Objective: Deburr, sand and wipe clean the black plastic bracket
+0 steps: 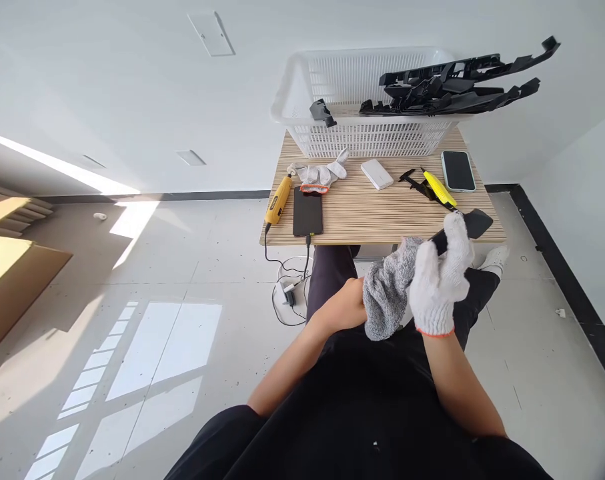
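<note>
My left hand [349,305] is bare, and a crumpled grey knitted cloth [388,293] covers its fingers; the hand looks closed on the cloth. My right hand [439,283], in a white knitted glove with an orange cuff, is closed around a dark flat plastic piece [477,224]. One broad end of that piece sticks out past my fingers over the table's front right edge. Its other end runs toward the cloth, and I cannot tell whether the cloth touches it. Both hands are close together above my lap.
On the wooden table [362,223] lie a yellow rotary tool [278,200], a black device [307,212], a glove [318,175], a white box [377,174], a black caliper [416,183], a yellow cutter [438,187] and a phone [458,171]. A white basket [327,140] holds black plastic parts [442,90].
</note>
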`<state>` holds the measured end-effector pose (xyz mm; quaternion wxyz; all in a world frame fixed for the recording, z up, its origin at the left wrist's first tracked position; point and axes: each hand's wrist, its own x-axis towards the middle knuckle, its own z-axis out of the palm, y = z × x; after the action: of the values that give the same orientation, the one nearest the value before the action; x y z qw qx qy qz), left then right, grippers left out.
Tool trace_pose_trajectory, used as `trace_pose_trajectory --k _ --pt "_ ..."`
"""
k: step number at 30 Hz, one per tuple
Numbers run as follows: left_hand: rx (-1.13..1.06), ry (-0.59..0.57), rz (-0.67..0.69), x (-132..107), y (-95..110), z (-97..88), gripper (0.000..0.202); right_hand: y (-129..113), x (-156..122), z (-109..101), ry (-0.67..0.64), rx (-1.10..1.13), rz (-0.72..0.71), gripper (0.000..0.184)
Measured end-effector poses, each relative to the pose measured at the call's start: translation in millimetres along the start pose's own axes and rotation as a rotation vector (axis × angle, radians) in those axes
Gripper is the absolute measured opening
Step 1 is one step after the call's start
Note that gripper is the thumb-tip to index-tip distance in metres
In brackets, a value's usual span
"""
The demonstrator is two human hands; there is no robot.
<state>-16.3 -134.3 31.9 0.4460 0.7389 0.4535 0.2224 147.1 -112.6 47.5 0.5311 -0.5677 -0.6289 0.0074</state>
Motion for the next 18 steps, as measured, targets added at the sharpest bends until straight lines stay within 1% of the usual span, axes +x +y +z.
trace_pose_trajectory --k 1,2,3,4,5,6,7,9,11,14,17,18 --pt "0.021 0.007 -0.010 1 1 -1.4 0.010 -7 -8 -3 -0.033 -0.022 0.002 0.046" --pt "0.037 0.032 -0.024 2 2 -2.4 0.010 -15 -19 -5 -0.025 -0.014 0.023 0.059" --pt "0.046 0.067 -0.037 4 2 -3.2 0.009 -22 -32 -6 -0.053 -0.015 0.026 0.071" --pt "0.051 0.107 -0.052 5 1 -3.7 0.009 -29 -45 -7 -0.105 -0.029 0.019 0.077" --pt "0.066 0.142 -0.069 6 0 -4.0 0.008 -34 -57 -7 -0.183 -0.046 0.007 0.078" --pt "0.095 0.165 -0.089 7 -1 -4.1 0.007 -36 -68 -6 -0.300 -0.052 -0.055 0.077" --pt "0.138 0.170 -0.109 8 -2 -4.1 0.008 -37 -77 -3 -0.405 -0.056 -0.124 0.081" --pt "0.222 0.150 -0.134 9 -4 -4.6 0.013 -34 -85 3 -0.482 -0.086 -0.204 0.089" --pt "0.235 0.131 -0.123 8 -5 -6.2 0.018 -28 -84 11 -0.492 -0.122 -0.219 0.093" --pt "0.175 0.122 -0.122 6 -3 -9.6 0.020 -23 -69 22 -0.502 -0.168 -0.190 0.090" --pt "0.153 0.102 -0.175 5 1 -9.8 0.021 -21 -48 33 -0.513 -0.243 -0.112 0.085" --pt "0.141 0.097 -0.195 4 3 -8.6 0.022 -18 -39 36 -0.496 -0.274 -0.076 0.084"
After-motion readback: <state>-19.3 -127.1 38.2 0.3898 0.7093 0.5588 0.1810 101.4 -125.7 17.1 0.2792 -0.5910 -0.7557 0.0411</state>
